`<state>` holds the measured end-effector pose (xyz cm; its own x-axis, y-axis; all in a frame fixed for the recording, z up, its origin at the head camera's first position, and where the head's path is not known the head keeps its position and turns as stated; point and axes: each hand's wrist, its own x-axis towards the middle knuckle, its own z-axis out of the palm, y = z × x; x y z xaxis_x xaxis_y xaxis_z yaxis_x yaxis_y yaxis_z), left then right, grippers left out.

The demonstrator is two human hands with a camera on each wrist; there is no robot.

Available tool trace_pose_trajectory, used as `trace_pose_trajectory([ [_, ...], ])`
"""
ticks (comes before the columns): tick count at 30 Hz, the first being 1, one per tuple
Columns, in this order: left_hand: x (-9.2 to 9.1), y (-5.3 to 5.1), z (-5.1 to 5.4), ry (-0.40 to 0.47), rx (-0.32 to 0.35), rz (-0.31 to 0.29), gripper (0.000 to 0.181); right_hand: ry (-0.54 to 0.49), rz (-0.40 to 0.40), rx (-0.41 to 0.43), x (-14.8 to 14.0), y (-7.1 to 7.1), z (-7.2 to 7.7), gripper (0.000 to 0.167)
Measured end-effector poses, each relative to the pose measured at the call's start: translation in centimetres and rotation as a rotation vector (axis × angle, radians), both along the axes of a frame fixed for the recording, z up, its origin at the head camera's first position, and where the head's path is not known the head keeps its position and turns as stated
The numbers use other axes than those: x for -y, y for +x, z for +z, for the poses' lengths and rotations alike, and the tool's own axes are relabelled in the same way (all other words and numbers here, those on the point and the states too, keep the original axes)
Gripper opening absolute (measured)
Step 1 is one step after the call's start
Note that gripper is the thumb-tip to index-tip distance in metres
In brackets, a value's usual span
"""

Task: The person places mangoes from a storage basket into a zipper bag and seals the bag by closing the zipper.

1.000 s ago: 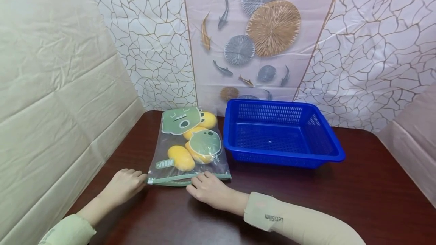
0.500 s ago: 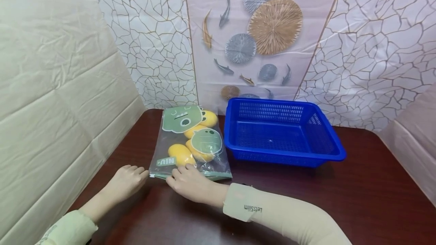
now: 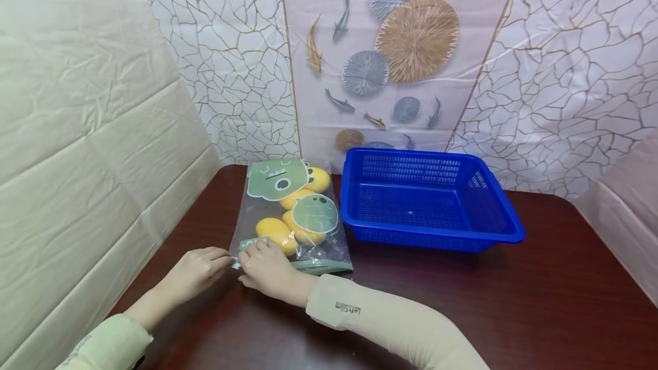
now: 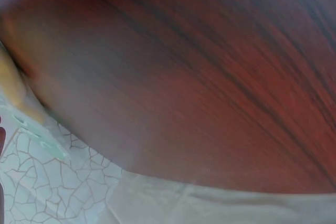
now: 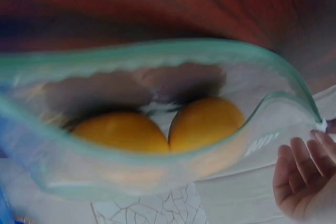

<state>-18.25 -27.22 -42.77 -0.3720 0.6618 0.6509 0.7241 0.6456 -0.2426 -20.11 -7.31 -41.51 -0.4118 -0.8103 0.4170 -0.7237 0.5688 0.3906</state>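
A clear zip bag (image 3: 329, 253) with green cartoon prints and a green closure strip lies on the table, its mouth towards me. Several yellow mangoes (image 3: 269, 227) are inside. In the right wrist view its mouth gapes, showing two mangoes (image 5: 207, 121). My left hand (image 3: 192, 272) pinches the bag's left corner beside the white slider (image 3: 236, 265). Close by, my right hand (image 3: 267, 267) has its fingers bent over the strip's left end, gripping it; its fingertips are partly hidden. The left wrist view catches only a mango (image 4: 9, 77) and the bag's side.
A blue plastic basket (image 3: 432, 233) with perforated walls stands right of the bag, with nothing seen in it. Dark red wood covers the table (image 3: 411, 284). Patterned cloth (image 3: 241, 73) hangs behind, and a beige curtain (image 3: 103, 130) borders the left.
My right hand has moved left along the bag's mouth, from its middle to the slider corner. The left hand stays at that corner. The mangoes and basket keep their places.
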Motion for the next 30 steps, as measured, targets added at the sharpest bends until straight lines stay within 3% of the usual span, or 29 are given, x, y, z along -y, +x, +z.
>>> trace_pose_trajectory([
  [4, -0.2, -0.1, 0.2, 0.027, 0.027, 0.002, 0.047, -0.040, -0.027, -0.015, 0.6, 0.1, -0.6, 0.031],
  [7, -0.4, -0.2, 0.3, 0.040, 0.052, 0.013, 0.034, -0.066, -0.046, -0.014, 0.8, 0.0, -0.9, 0.029],
  [13, -0.5, 0.0, 0.0, 0.070, 0.089, 0.044, 0.041, -0.131, -0.056, 0.027, 1.0, 0.0, -1.5, 0.023],
  [17, -0.5, 0.0, 0.1, 0.123, 0.096, 0.064, 0.004, -0.179, -0.043, -0.029, 1.2, -0.5, -1.7, 0.022],
  [20, -0.5, -0.2, 0.1, 0.165, 0.100, 0.079, 0.030, -0.200, -0.035, -0.083, 1.4, -1.0, -1.7, 0.019],
  [22, -0.6, -0.4, 0.1, 0.191, 0.106, 0.079, 0.032, -0.208, -0.030, -0.097, 1.5, -1.3, -1.7, 0.018],
  [30, -0.5, -0.6, -0.4, 0.202, 0.150, 0.086, 0.033, -0.231, -0.003, 0.029, 1.7, -1.6, -1.5, 0.016],
])
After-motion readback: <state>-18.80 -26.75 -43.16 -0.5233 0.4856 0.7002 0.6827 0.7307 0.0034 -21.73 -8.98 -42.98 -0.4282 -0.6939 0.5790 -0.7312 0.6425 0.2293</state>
